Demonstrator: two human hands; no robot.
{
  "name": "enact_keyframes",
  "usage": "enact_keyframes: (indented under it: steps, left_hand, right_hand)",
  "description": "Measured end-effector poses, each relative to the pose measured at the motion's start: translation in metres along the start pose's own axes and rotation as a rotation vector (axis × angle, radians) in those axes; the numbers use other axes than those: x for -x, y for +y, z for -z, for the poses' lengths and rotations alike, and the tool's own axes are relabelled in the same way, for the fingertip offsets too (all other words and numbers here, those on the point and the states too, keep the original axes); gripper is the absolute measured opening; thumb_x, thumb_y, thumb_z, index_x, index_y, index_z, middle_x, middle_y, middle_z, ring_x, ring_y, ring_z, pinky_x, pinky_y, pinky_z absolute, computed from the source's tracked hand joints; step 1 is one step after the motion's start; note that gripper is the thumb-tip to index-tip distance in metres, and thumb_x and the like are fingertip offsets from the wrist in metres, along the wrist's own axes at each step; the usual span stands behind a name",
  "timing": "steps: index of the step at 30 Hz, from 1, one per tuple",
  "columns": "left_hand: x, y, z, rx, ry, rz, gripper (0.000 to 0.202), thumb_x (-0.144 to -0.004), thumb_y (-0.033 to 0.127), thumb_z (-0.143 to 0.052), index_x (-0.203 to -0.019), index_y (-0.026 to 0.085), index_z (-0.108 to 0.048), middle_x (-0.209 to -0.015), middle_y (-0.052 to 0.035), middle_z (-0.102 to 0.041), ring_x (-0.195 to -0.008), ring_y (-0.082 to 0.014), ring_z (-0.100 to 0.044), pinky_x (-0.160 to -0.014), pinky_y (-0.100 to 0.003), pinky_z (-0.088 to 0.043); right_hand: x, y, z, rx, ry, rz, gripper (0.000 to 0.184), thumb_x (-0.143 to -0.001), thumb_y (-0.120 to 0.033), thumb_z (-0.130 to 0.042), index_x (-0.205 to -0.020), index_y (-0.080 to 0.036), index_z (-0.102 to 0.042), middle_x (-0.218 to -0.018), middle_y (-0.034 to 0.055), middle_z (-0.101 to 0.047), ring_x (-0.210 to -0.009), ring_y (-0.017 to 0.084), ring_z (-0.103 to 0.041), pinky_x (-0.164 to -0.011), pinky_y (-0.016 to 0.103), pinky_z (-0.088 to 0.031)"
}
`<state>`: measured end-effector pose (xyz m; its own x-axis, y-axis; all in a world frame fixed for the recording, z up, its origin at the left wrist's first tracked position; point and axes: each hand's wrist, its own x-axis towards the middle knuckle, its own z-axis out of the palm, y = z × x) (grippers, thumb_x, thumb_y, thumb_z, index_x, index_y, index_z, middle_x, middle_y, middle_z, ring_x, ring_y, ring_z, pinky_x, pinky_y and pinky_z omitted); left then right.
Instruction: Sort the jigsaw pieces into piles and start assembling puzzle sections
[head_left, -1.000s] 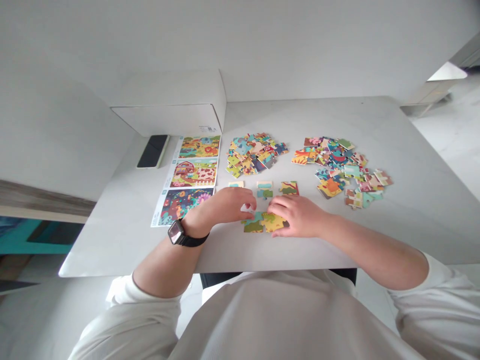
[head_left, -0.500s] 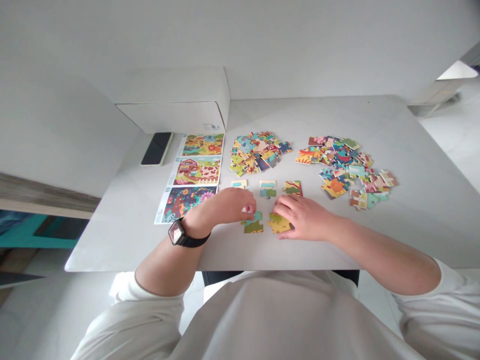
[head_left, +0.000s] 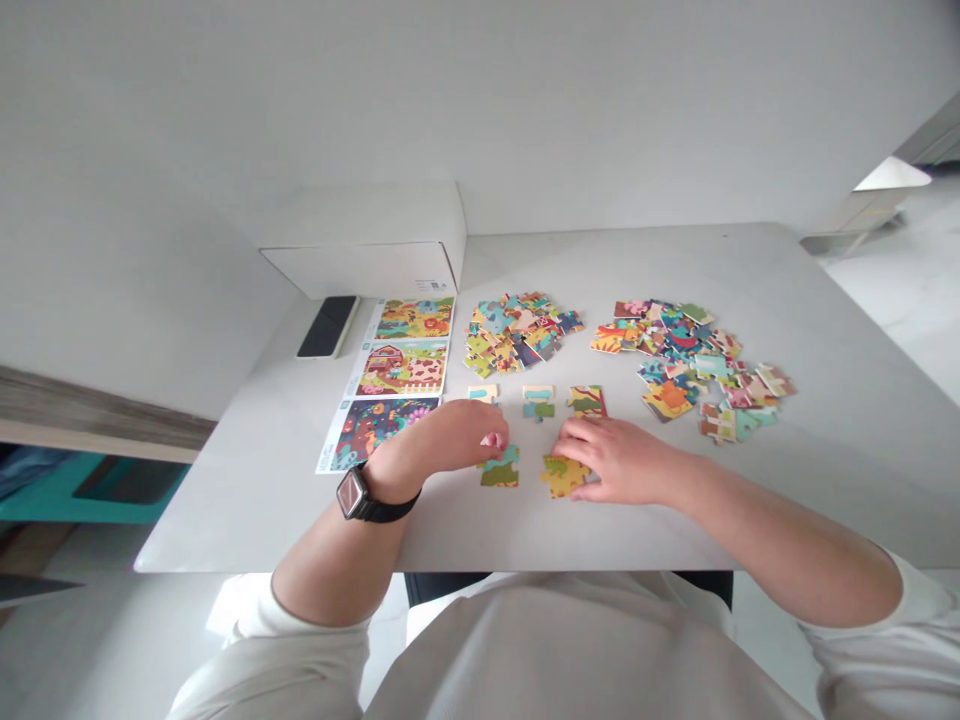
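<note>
My left hand (head_left: 474, 437) is curled, its fingertips at the upper left edge of a green and light-blue puzzle piece (head_left: 500, 474) that lies on the table. Part of that piece is hidden under the fingers. To its right, my right hand (head_left: 611, 455) grips a yellow puzzle piece (head_left: 564, 477), fingers along the top and thumb at the lower edge. A narrow gap separates the two pieces. Just beyond the hands is a row of pieces: a cream and blue one (head_left: 483, 392), a similar one (head_left: 538, 394) above a green piece, and a yellow and red one (head_left: 586, 400).
Two heaps of loose puzzle pieces lie farther back, one in the middle (head_left: 517, 330) and a larger one on the right (head_left: 686, 345). At left are a sheet of three printed pictures (head_left: 401, 368), a phone (head_left: 328, 327) and a white box (head_left: 360, 268) by the wall.
The view has tilted, so everything sits lower in the picture. The green and light-blue piece has shifted slightly left with my left hand, widening the gap to the yellow piece.
</note>
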<state>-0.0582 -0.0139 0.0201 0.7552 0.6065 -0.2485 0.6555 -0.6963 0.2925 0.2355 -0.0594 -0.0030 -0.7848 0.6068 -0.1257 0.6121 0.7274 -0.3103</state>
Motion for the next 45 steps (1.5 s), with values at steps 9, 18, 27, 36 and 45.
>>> enact_keyframes:
  steps: [9, 18, 27, 36, 45]
  left_hand:
    - [-0.002, -0.010, -0.005, 0.052, -0.004, 0.031, 0.015, -0.094, 0.024, -0.064, -0.092, 0.025, -0.079, -0.101, -0.0015, -0.078, -0.091, -0.0199, -0.071, -0.081, -0.030, -0.047]
    - [-0.003, -0.018, -0.006, 0.125, 0.146, 0.056, 0.017, -0.097, 0.028, -0.060, -0.094, 0.027, -0.077, -0.098, -0.0003, -0.077, -0.090, -0.0185, -0.070, -0.077, -0.028, -0.047]
    - [-0.004, -0.020, -0.005, 0.056, 0.418, 0.214, 0.028, -0.105, 0.044, -0.053, -0.106, 0.026, -0.074, -0.102, -0.0044, -0.077, -0.091, -0.0223, -0.071, -0.076, -0.033, -0.048]
    - [-0.005, -0.019, -0.005, 0.049, 0.437, 0.254, 0.029, -0.105, 0.044, -0.053, -0.109, 0.026, -0.075, -0.106, -0.0053, -0.078, -0.091, -0.0234, -0.071, -0.075, -0.033, -0.047]
    - [-0.006, -0.015, -0.003, 0.068, 0.422, 0.248, 0.030, -0.105, 0.045, -0.052, -0.107, 0.026, -0.075, -0.102, -0.0048, -0.078, -0.089, -0.0231, -0.071, -0.076, -0.033, -0.047]
  right_hand:
    - [-0.002, 0.002, 0.002, -0.012, -0.052, 0.029, 0.056, -0.082, -0.051, -0.091, -0.126, -0.021, -0.073, -0.119, 0.0110, -0.071, -0.102, 0.030, -0.073, -0.087, 0.039, -0.055]
    - [0.000, 0.021, 0.007, -0.046, 0.224, 0.015, 0.030, -0.100, -0.047, -0.072, -0.117, -0.023, -0.077, -0.115, 0.0087, -0.076, -0.095, 0.023, -0.073, -0.078, 0.033, -0.051]
    - [0.042, 0.132, 0.045, -0.051, 0.740, -0.594, 0.017, -0.099, -0.027, -0.062, -0.104, -0.022, -0.079, -0.106, 0.0086, -0.081, -0.092, 0.024, -0.074, -0.090, 0.036, -0.055]
    - [0.071, 0.175, 0.047, -0.071, 0.644, -0.917, 0.029, -0.095, -0.018, -0.061, -0.116, -0.021, -0.080, -0.111, 0.0097, -0.084, -0.101, 0.026, -0.078, -0.096, 0.039, -0.058]
    - [0.073, 0.175, 0.046, -0.098, 0.567, -0.904, 0.023, -0.091, -0.014, -0.066, -0.106, -0.021, -0.082, -0.106, 0.0076, -0.084, -0.098, 0.022, -0.078, -0.091, 0.034, -0.057]
